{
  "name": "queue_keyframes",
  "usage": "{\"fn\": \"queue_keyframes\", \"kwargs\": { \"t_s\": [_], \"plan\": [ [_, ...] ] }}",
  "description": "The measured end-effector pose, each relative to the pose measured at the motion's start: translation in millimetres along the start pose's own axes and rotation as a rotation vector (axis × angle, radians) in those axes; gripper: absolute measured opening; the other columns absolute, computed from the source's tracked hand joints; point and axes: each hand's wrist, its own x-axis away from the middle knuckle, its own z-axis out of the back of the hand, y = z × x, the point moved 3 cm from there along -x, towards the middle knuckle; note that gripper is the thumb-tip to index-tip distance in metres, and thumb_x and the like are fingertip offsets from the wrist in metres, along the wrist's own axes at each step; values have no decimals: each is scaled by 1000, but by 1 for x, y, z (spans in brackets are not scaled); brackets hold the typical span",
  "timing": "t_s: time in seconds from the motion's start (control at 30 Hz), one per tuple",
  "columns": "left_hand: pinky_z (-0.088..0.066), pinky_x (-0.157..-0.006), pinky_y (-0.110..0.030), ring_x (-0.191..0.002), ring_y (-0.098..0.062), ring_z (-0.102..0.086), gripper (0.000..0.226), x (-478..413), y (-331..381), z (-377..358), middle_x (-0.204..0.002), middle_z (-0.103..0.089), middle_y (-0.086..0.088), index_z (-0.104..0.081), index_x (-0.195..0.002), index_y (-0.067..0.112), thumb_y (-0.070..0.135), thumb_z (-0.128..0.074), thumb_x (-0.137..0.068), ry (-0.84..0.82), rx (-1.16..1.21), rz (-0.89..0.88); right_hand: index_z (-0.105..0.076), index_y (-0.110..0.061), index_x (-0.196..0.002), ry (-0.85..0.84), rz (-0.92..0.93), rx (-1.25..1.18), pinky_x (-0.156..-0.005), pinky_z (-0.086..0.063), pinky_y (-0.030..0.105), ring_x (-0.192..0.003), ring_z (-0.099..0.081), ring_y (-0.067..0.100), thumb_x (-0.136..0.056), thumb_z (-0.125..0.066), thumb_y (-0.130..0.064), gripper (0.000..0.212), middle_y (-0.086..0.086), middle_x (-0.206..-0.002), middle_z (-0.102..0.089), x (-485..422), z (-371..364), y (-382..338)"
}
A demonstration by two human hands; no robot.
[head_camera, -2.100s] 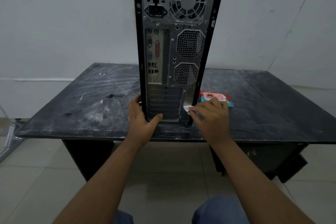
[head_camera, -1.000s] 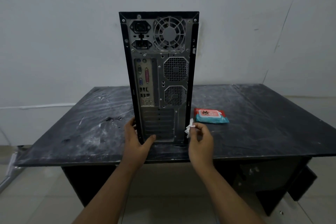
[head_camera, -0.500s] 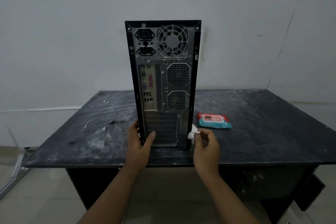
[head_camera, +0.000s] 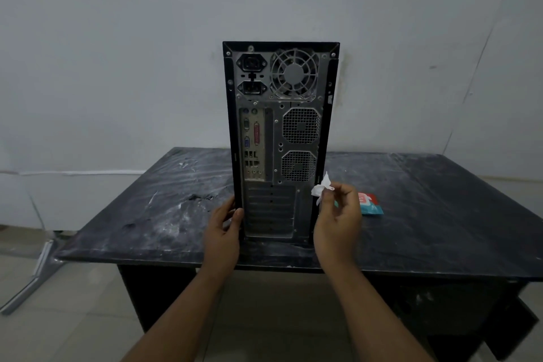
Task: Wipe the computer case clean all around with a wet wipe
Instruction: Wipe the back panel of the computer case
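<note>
Clamping the left grip round the lower left rear edge of the computer case, standing upright on the surface, long axis vertical. Pinching the crumpled wet wipe in the right grip, just beside the lower right edge, contact not determinable. Judging the right grip nearer for wiping, with the case immediately to its left.

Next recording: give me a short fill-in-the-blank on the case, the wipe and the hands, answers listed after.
The computer case stands ____ on the table, ports facing the camera.
The left hand grips its lower ____ edge.
The right hand pinches a crumpled wipe next to the case's ____ edge.
Missing words: upright, left, right.
</note>
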Motion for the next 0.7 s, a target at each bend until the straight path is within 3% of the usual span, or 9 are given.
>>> {"fn": "queue_keyframes", "kwargs": {
  "t_s": [0.2,0.33,0.5,0.7],
  "plan": [
    [-61,-101,-34,-121,-10,-68,39,-2,3,-1,-138,-67,4,-63,-147,25,28,-59,-108,13,-70,-13,-62,-25,-113,25,-109,4,-77,-57,17,-104,-69,12,-109,-59,-25,5,-4,-113,-71,-4,-2,-9],
    [-56,-88,-12,-116,-3,-67,38,-11,13,5,-131,-70,8,-62,-147,24,23,-59,-109,-24,-266,-71,-60,-23,-112,46,-98,46,-65,-50,12,-91,-65,3,-110,-56,-23,4,-10,-104,-68,-1,-8,-23],
    [-56,-86,-32,-108,-7,-65,34,-16,24,13,-122,-68,7,-61,-145,23,23,-55,-111,-11,-461,-100,-56,-30,-111,-1,-80,78,-60,-52,17,-87,-65,8,-111,-53,-24,6,-3,-106,-65,18,-25,-25],
    [-61,-82,-42,-101,-15,-70,29,-35,32,36,-112,-72,6,-64,-136,24,17,-54,-109,101,-457,-9,-56,-25,-115,-150,29,104,-76,-51,11,-98,-65,5,-109,-55,-20,8,-1,-111,-65,43,-52,-31]
  ]
}}
